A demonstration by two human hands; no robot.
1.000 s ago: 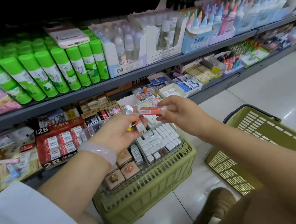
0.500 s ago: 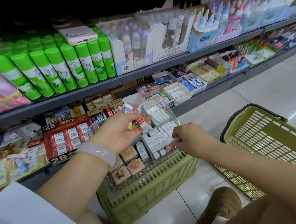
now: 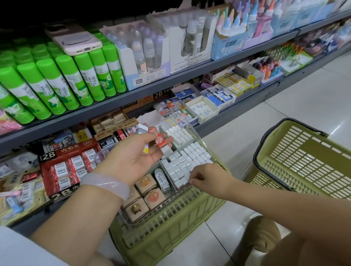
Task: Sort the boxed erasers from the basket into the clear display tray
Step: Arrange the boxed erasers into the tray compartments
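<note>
My left hand [image 3: 134,156] is palm-up over the clear display tray [image 3: 149,214] and holds a few boxed erasers [image 3: 159,139], red-and-white ones on top. The tray rests on a green basket [image 3: 167,239]. Its right compartments are packed with rows of small white erasers [image 3: 190,157]; brown square boxes [image 3: 146,194] fill the near left part. My right hand [image 3: 210,178] is at the tray's near right corner, fingertips pinching a small boxed eraser among the front row. That eraser is mostly hidden by my fingers.
A second green basket [image 3: 309,161] stands on the tiled floor to the right. Store shelves [image 3: 167,85] behind hold green glue sticks, bottles and eraser boxes, with a phone [image 3: 74,40] lying on the glue sticks. My shoe [image 3: 260,237] is below the right forearm.
My right hand took a red boxed eraser from my left hand, carried it down to the tray's near right corner and set it among the front row. The left hand stayed above the tray.
</note>
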